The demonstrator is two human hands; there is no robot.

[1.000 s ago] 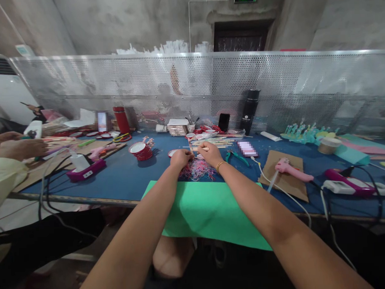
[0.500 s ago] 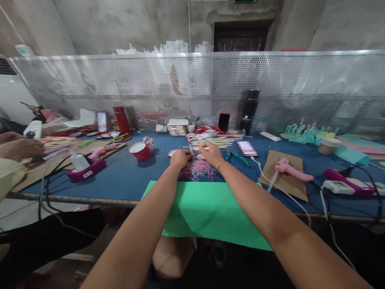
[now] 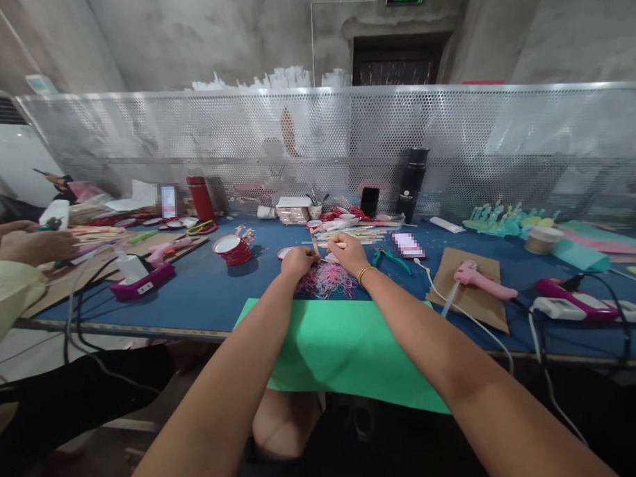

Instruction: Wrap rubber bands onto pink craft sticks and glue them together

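A loose pile of pink, purple and blue threads [image 3: 330, 280] lies on the blue table in front of me. At its left edge my left hand [image 3: 299, 262] is closed, fingertips together, over the threads. My right hand [image 3: 348, 251] is closed in a pinch just beyond the pile's right side. What either hand holds is too small and too hidden to make out. Below the pile a green sheet [image 3: 343, 349] hangs over the table's front edge and my lap. Thin pale sticks [image 3: 354, 234] lie just past my hands.
Left stands a stack of red-rimmed round pieces [image 3: 232, 250]. Teal pliers [image 3: 392, 261], a phone [image 3: 409, 245] and a pink glue gun [image 3: 483, 281] on cardboard [image 3: 495, 316] lie right. A white cable crosses there. Another person's hands [image 3: 31, 245] work at far left.
My hands and the threads look almost unchanged. At the far left the other person's hands have shifted slightly.
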